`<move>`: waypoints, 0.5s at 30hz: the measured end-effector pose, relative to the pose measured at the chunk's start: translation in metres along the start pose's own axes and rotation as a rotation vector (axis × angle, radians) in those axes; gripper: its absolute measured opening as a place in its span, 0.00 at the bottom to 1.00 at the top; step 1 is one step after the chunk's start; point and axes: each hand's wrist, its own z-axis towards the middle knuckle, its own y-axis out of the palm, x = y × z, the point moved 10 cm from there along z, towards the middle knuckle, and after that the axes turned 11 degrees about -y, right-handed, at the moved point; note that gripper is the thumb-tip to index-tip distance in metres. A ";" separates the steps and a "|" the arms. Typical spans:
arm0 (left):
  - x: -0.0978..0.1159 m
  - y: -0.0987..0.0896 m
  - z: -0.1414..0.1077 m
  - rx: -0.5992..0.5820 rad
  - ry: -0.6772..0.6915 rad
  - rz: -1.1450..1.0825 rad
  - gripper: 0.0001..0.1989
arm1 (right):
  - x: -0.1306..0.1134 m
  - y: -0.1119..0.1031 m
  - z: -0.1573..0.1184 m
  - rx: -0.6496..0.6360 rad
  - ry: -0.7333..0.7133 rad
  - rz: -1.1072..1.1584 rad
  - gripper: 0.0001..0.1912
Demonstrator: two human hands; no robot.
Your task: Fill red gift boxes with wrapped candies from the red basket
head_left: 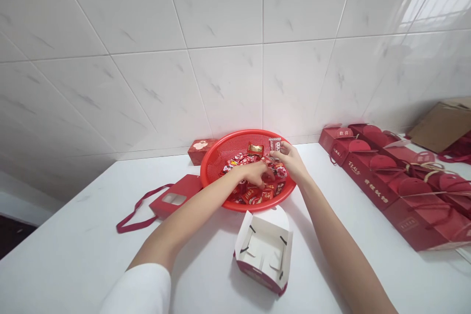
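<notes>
A red plastic mesh basket full of wrapped candies stands against the wall. My left hand reaches down into it, fingers curled among the candies; whatever they grip is hidden. At the right rim my right hand pinches a small dark-red and white candy packet. A gold-wrapped candy lies at the back of the basket. In front of the basket sits an open gift box, white inside and dark red outside, with its flaps up and black cord ends showing. No candies show inside it.
Left of the basket lies a red box with a window and a ribbon strap. A small red box is behind it. Rows of closed red gift boxes fill the right side, near a brown cardboard box. A tiled wall bounds the back.
</notes>
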 end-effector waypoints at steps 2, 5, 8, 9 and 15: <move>0.006 0.010 -0.001 -0.060 -0.004 0.034 0.31 | 0.001 0.000 0.000 0.000 0.004 0.003 0.15; 0.006 0.020 -0.001 -0.147 -0.057 0.058 0.35 | 0.002 -0.001 0.000 -0.001 0.009 0.006 0.16; 0.007 0.025 -0.002 -0.199 -0.073 0.002 0.32 | 0.002 -0.001 -0.001 -0.002 0.012 0.006 0.16; 0.008 0.026 -0.002 -0.201 -0.077 -0.008 0.28 | 0.002 -0.001 -0.001 -0.002 0.012 0.005 0.15; 0.010 0.028 0.002 -0.148 -0.108 -0.050 0.09 | 0.002 0.001 -0.001 -0.006 0.009 0.004 0.15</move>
